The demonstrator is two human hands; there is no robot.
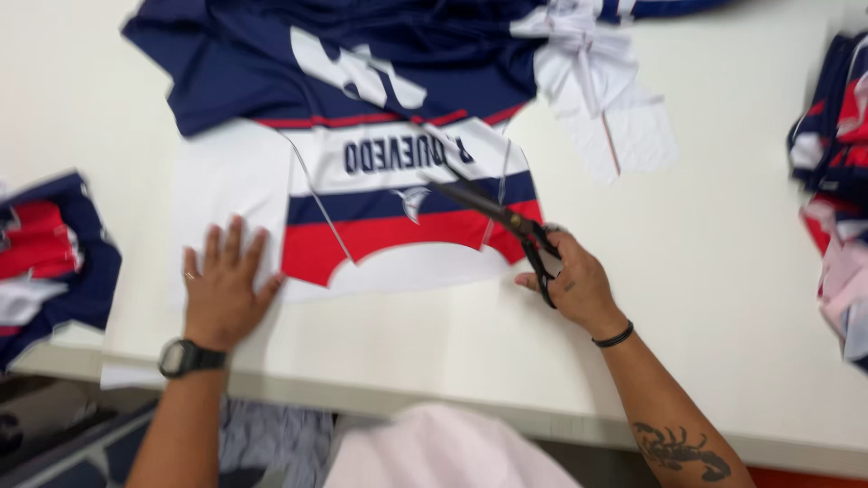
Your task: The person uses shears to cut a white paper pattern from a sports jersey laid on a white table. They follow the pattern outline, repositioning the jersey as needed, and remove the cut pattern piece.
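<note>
A printed fabric sheet lies flat on the white table, with navy, white and red bands forming a jersey panel. My left hand presses flat on the sheet's white left margin, fingers spread, a black watch on the wrist. My right hand grips black scissors by the handles. The blades point up and left across the red and navy bands at the panel's right edge. A black band circles my right wrist.
More navy fabric is bunched at the far side, with white offcuts to its right. Stacks of cut red, white and navy pieces sit at the left edge and the right edge. The table's near edge is close to my body.
</note>
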